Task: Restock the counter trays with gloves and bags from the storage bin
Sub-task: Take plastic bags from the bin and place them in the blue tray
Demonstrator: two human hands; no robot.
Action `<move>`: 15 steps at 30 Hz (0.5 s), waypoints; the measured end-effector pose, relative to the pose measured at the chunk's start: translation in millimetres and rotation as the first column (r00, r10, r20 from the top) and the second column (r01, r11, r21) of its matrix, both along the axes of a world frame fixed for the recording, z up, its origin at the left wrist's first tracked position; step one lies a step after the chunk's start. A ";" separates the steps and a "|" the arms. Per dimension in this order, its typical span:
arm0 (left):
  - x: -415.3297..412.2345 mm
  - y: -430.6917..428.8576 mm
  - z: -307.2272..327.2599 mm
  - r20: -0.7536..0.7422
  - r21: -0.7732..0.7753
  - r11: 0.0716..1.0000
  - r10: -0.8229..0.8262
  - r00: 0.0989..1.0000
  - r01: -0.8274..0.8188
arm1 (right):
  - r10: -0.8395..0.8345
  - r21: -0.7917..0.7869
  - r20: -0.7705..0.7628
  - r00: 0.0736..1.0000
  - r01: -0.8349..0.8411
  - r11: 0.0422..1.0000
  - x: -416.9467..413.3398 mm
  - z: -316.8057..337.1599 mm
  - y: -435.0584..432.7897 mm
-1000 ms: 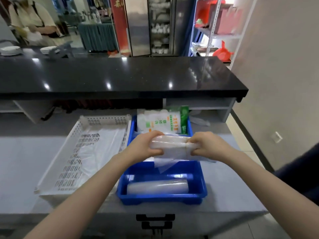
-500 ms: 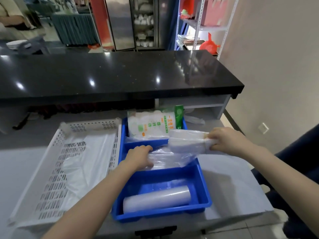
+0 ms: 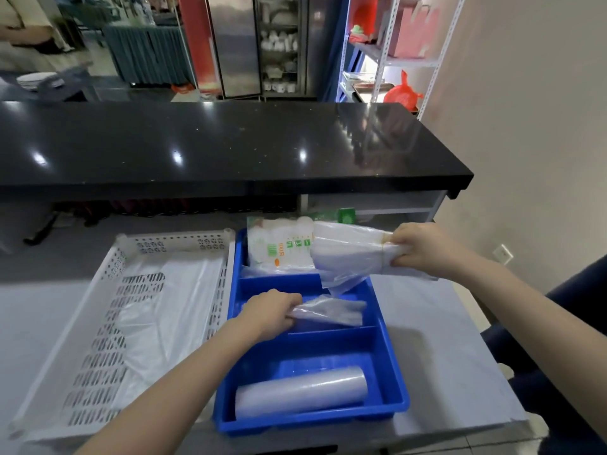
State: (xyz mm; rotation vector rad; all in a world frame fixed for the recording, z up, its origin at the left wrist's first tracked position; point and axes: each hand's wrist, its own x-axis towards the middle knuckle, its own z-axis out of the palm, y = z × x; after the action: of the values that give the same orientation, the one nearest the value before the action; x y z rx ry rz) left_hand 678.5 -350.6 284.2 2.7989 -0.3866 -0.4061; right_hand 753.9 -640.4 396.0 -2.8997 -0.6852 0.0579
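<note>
A blue divided tray (image 3: 392, 353) stands on the grey counter in front of me. My left hand (image 3: 272, 311) grips a thin clear plastic glove or bag piece (image 3: 331, 311) that lies in the tray's middle compartment. My right hand (image 3: 423, 249) holds a folded stack of clear plastic gloves (image 3: 348, 254) above the tray's far right corner, with a loose flap hanging down. A printed white and green packet (image 3: 279, 246) fills the far compartment. A clear roll of bags (image 3: 300, 390) lies in the near compartment.
A white perforated basket (image 3: 108, 284) lined with clear plastic sits left of the blue tray, touching it. A raised black countertop (image 3: 213, 142) runs across behind. A wall and a metal shelf rack (image 3: 387, 60) stand at the right. A person stands at far left.
My hands have parted: the right one lifted the stack up and right, while the left one stayed low in the middle compartment with a separated piece. The view has drawn closer.
</note>
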 end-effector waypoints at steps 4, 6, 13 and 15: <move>-19.2 4.2 26.6 0.211 0.032 0.997 -0.075 0.975 0.070 | 0.045 -0.014 -0.026 0.999 -0.045 0.999 8.5 -6.1 27.0; -27.9 11.3 44.4 0.260 0.019 0.996 -0.084 0.962 0.081 | 0.054 -0.045 -0.054 0.997 -0.056 0.997 8.8 -14.3 44.0; -48.3 56.8 104.5 0.275 -0.102 0.995 0.034 0.961 -0.006 | 0.145 -0.020 -0.285 0.948 -0.157 0.987 0.7 -40.0 102.4; -49.1 69.5 111.3 0.276 -0.105 0.993 0.085 0.957 -0.058 | 0.164 0.008 -0.372 0.914 -0.174 0.985 -4.2 -45.0 118.1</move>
State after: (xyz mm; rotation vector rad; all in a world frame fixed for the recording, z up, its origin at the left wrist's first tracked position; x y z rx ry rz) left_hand 629.4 -281.1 395.5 2.7692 -0.3527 0.0276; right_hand 749.7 -522.3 351.0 -2.7242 -0.8603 0.6239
